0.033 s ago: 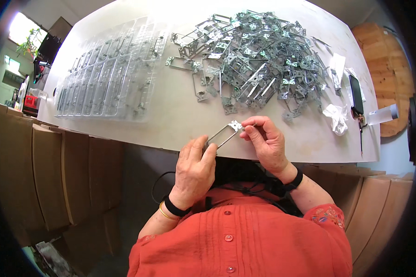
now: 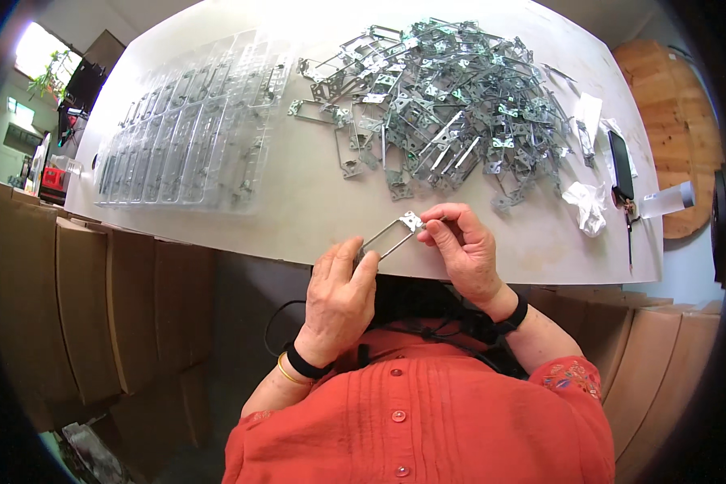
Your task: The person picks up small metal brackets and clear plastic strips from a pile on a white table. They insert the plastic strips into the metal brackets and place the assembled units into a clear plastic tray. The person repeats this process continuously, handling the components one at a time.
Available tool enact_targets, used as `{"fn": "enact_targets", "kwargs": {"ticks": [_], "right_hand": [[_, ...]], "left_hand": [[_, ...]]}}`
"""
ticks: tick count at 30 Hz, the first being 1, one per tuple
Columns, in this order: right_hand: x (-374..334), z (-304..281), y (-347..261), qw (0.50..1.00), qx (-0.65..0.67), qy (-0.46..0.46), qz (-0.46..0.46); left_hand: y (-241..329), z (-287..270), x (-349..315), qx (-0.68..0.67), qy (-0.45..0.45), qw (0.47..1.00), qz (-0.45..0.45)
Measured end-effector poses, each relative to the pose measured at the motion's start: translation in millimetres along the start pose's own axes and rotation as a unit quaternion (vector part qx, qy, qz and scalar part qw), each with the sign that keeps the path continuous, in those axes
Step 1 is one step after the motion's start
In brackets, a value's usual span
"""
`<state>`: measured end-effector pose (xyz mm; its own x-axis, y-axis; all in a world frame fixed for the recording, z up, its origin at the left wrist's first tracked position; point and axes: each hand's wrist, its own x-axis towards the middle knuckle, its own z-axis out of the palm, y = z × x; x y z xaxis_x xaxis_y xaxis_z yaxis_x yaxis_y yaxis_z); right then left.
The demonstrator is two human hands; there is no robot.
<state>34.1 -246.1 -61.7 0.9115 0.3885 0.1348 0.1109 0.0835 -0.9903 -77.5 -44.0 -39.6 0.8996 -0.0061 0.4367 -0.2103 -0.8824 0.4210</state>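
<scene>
From the left hand (image 2: pixel 340 290), a frame (image 2: pixel 397 245) points lengthwise far-right, perhaps tilted.

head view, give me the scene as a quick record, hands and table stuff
left hand: holds the near end of a metal frame
right hand: pinched at the frame's far end; what it grips is unclear
pile of metal parts: beyond the hands
clear plastic trays: left side of table
right side: crumpled white tissue, black phone

Legible texts, labels, brands, numbers or signs: 0 (any print is too small or blurred to read).
</scene>
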Motion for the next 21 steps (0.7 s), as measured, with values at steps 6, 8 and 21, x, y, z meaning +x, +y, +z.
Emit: {"fn": "enact_targets", "kwargs": {"ticks": [6,8,21], "right_hand": [[1.0,2.1,-1.5,1.0,-0.026,0.012,0.008],[1.4,2.7,-1.6,0.999,-0.034,0.014,0.009],[-1.5,2.9,-1.4,0.997,-0.062,0.028,0.03]], "left_hand": [[0.1,-0.1,-1.2,-0.011,-0.008,1.0,0.005],[0.4,0.6,-2.2,-0.015,-0.007,1.0,0.005],[5.9,3.9,1.8,-0.057,0.012,0.998,0.006]]}}
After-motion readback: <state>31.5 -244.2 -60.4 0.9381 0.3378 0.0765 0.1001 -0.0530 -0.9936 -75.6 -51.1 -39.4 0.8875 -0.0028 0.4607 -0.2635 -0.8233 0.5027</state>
